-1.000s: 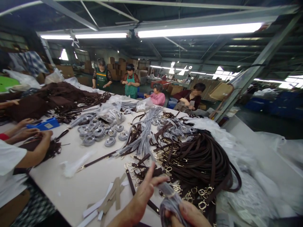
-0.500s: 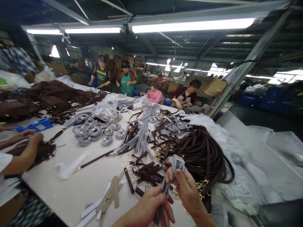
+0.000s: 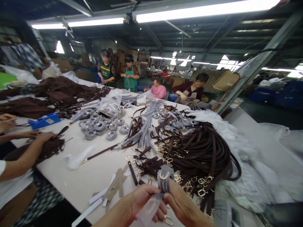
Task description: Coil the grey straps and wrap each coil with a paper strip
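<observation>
My left hand (image 3: 138,203) and my right hand (image 3: 181,205) meet at the bottom middle, both closed on a strap wrapped in a clear plastic sleeve (image 3: 163,179). The left pinches the loose sleeve end (image 3: 149,209); the right grips the rolled part, whose gold ring shows on top. Just beyond lie short dark brown straps with gold clasps (image 3: 146,164) and a big heap of long brown straps (image 3: 201,151) on the white table (image 3: 94,173).
Coiled wrapped straps (image 3: 101,127) and sleeved bundles (image 3: 146,129) cover the table's middle. Card strips (image 3: 113,189) lie at the near edge. A co-worker's arms (image 3: 26,151) work at the left by a blue tool (image 3: 44,120). Other people (image 3: 130,75) stand at the far end.
My hands have drawn lower and closer together. The wrapped strap, held stretched upright before, is now rolled short in my right hand, with the empty sleeve end in my left.
</observation>
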`<state>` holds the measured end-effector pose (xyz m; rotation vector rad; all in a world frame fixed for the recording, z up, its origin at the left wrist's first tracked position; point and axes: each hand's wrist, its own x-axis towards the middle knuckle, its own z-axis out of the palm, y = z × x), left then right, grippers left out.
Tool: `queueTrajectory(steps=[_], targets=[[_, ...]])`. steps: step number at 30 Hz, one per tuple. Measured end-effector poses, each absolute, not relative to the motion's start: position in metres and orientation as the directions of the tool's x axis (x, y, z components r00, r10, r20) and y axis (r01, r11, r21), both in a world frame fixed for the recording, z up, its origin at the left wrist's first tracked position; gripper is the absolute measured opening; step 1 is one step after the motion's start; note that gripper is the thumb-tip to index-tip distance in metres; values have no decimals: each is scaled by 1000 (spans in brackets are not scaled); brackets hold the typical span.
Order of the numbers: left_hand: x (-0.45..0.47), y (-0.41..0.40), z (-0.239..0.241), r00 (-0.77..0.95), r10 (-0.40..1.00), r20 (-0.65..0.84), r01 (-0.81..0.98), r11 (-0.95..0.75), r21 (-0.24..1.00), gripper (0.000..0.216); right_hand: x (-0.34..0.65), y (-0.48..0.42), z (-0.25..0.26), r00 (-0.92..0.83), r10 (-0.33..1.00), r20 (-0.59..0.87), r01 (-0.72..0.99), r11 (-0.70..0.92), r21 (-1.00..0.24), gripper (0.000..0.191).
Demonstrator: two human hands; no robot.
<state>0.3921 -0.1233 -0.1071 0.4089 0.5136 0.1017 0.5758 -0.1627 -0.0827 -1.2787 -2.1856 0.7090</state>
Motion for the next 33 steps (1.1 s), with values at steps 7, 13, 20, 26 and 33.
queueTrajectory(steps=[7,13,20,26,33], targets=[[373,-133,-116,934,193,-300,-83,935,344,49,584,-182,-95,-472,881,-36,550,262,-793,57],[368,-146,-89,746,570,-345,-261,726,636,31,560,-182,-94,-359,933,-10,465,170,-869,40],[388,-156,-112,387,855,-346,-166,434,885,33,538,-180,-113,-272,961,-46,307,41,-951,54],[381,-161,-124,396,870,-293,-164,381,910,52,529,-178,-126,-170,980,-105,405,-28,-914,58],[379,-162,-138,331,910,-250,-319,357,878,49,526,-176,-107,-314,940,-130,395,5,-919,53]])
